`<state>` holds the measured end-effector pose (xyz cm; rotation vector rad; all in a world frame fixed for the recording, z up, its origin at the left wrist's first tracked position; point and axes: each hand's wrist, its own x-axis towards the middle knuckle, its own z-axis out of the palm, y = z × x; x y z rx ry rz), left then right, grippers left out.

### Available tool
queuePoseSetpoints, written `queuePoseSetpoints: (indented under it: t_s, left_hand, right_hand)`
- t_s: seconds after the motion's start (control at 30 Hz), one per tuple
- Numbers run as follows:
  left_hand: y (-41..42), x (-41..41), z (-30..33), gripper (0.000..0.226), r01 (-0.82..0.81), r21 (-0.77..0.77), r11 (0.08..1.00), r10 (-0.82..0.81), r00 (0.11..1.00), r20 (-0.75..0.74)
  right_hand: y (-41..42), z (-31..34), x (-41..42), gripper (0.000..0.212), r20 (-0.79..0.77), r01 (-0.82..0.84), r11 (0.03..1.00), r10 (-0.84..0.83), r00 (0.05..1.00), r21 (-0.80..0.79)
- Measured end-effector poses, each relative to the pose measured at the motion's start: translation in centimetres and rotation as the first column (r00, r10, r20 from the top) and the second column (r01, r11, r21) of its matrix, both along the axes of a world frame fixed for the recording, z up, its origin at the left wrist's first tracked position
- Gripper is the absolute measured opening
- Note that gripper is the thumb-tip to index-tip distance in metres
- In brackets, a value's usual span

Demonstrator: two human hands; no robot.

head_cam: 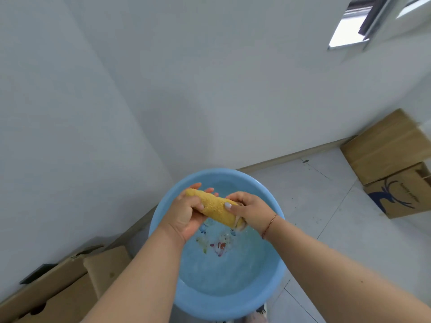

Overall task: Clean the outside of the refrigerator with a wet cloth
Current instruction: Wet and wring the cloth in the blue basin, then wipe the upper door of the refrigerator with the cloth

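A yellow cloth (215,206) is rolled into a thick twist and held over a round blue basin (163,213) with water in it. My left hand (186,212) grips the roll's far left end, thumb across it and fingertips showing behind. My right hand (250,212) grips the near right end, thumb on top. A coloured pattern shows through the water on the basin floor. No refrigerator is in view.
The basin stands in a corner between two white walls. Cardboard boxes (394,159) lie on the tiled floor at right, and more flattened cardboard (65,287) sits at lower left. A window (363,19) is high on the right.
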<state>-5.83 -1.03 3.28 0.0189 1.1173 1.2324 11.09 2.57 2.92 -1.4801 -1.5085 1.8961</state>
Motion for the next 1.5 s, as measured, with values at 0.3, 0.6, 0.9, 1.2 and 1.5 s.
queuePoseSetpoints:
  t_s: [0.3, 0.6, 0.9, 1.2, 1.5]
  left_hand:
    - [1.0, 1.6, 6.8, 0.076, 0.425, 0.161, 0.891, -0.346, 0.864, -0.366]
    - [1.1, 2.7, 10.9, 0.075, 0.675, 0.199, 0.711, -0.522, 0.695, -0.494]
    - [2.7, 5.9, 16.7, 0.051, 0.809, 0.254, 0.530, -0.474, 0.531, -0.703]
    - [4.3, 13.5, 22.4, 0.025, 0.843, 0.394, 0.367, -0.516, 0.537, -0.668]
    - [2.8, 26.0, 27.0, 0.018, 0.915, 0.402, 0.035, -0.626, 0.333, -0.705]
  right_hand:
    - [-0.3, 6.1, 1.0, 0.026, -0.015, 0.113, 0.938, -0.115, 0.993, 0.326]
    - [0.1, 11.9, 4.1, 0.036, -0.036, -0.014, 0.883, 0.035, 0.999, 0.470]
    - [-1.1, 17.3, 9.4, 0.018, -0.297, 0.360, 0.843, -0.253, 0.921, 0.400]
    - [-4.5, 22.7, 18.6, 0.019, -0.301, 0.518, 0.760, -0.425, 0.853, 0.394]
    - [-13.5, 28.0, 30.3, 0.018, 0.003, 0.402, 0.737, -0.481, 0.877, 0.544]
